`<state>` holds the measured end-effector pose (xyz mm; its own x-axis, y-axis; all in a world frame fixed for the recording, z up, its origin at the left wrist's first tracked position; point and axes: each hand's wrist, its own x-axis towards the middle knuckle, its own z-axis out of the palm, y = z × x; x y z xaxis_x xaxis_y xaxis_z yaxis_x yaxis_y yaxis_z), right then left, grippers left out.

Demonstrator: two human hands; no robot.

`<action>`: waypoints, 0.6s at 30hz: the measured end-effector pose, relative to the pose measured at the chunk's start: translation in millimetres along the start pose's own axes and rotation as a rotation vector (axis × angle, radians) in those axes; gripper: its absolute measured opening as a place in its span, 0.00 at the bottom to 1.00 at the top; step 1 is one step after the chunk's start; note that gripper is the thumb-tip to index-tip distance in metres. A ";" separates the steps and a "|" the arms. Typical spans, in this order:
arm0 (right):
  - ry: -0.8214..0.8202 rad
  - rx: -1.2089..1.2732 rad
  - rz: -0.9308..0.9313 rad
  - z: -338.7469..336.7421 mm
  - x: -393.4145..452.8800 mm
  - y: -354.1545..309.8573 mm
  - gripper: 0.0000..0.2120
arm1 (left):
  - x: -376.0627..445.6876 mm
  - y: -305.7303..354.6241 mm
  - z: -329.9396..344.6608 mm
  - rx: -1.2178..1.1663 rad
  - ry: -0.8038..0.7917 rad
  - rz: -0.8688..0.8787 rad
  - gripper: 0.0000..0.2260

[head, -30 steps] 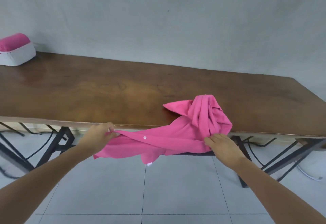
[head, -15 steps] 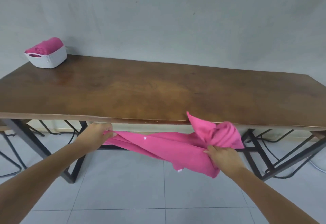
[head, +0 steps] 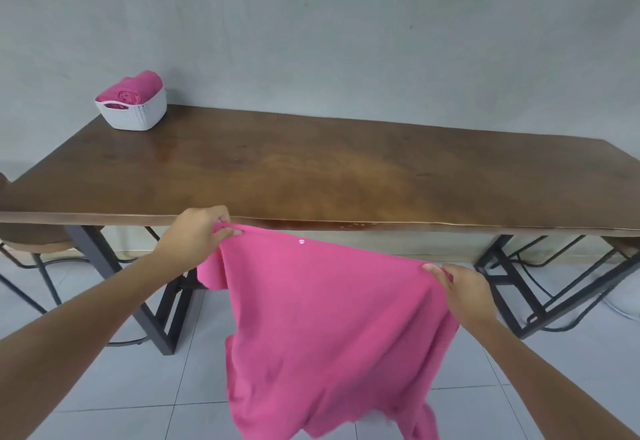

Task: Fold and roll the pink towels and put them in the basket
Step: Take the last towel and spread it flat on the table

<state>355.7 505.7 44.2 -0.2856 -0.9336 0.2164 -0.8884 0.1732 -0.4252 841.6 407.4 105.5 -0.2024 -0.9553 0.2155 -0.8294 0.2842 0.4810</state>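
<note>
A long brown surface (head: 311, 169) stands by a grey wall, with the basket (head: 133, 112) at the upper left. Low in the frame, the left hand (head: 199, 232) and right hand (head: 464, 287) each pinch a top corner of the pink towel (head: 325, 329), which hangs open. This looks like spreading; next, lay it flat to fold.

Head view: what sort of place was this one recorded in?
Probably a plain indoor workroom or staged recording space, not a furnished home. A long brown wooden table on black metal legs stands against a bare grey wall, over a floor of pale grey tiles. A white plastic basket sits on it.
</note>
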 end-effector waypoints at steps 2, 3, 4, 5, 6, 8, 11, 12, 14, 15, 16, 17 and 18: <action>-0.012 0.030 0.041 2.5 -7.8 -11.5 0.30 | -0.2 -5.3 -9.5 0.030 0.014 0.031 0.13; -0.038 0.037 0.076 4.1 -11.0 -16.2 0.31 | 0.1 -9.0 -13.8 0.041 0.031 0.031 0.13; -0.073 0.049 0.104 7.5 -14.4 -19.2 0.31 | 0.0 -13.0 -18.6 0.033 0.058 0.008 0.13; -0.129 0.075 0.128 11.3 -18.2 -21.9 0.32 | -0.5 -18.2 -22.9 0.006 0.094 -0.031 0.12; -0.192 0.112 0.136 15.8 -21.9 -23.7 0.32 | -0.7 -23.5 -26.2 -0.023 0.129 -0.076 0.12; -0.277 0.144 0.087 23.2 -30.6 -27.6 0.31 | -1.6 -31.9 -30.4 -0.032 0.154 -0.138 0.13; -0.294 0.125 -0.001 25.0 -37.6 -32.4 0.28 | -3.1 -45.1 -33.0 0.012 0.109 -0.174 0.14; -0.303 0.119 -0.016 24.3 -38.1 -33.7 0.27 | -4.1 -49.4 -33.7 0.021 0.087 -0.182 0.13; -0.346 0.098 -0.007 25.3 -39.1 -34.7 0.25 | -6.6 -56.5 -32.4 0.032 0.050 -0.173 0.12; -0.366 0.073 0.006 26.6 -40.5 -34.4 0.24 | -8.0 -58.6 -30.1 0.028 0.040 -0.150 0.12; -0.375 0.049 0.021 28.2 -41.5 -33.5 0.24 | -9.0 -59.5 -27.8 0.021 0.035 -0.115 0.12; -0.372 0.037 0.035 29.7 -41.2 -31.7 0.23 | -9.4 -60.5 -25.8 0.015 0.029 -0.080 0.11; -0.362 0.033 0.044 29.6 -40.5 -31.0 0.23 | -9.4 -61.5 -24.4 0.012 0.013 -0.050 0.11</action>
<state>405.4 528.8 22.6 -0.1722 -0.9770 -0.1256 -0.8645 0.2110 -0.4562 907.2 400.8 94.6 -0.1535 -0.9671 0.2027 -0.8445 0.2349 0.4813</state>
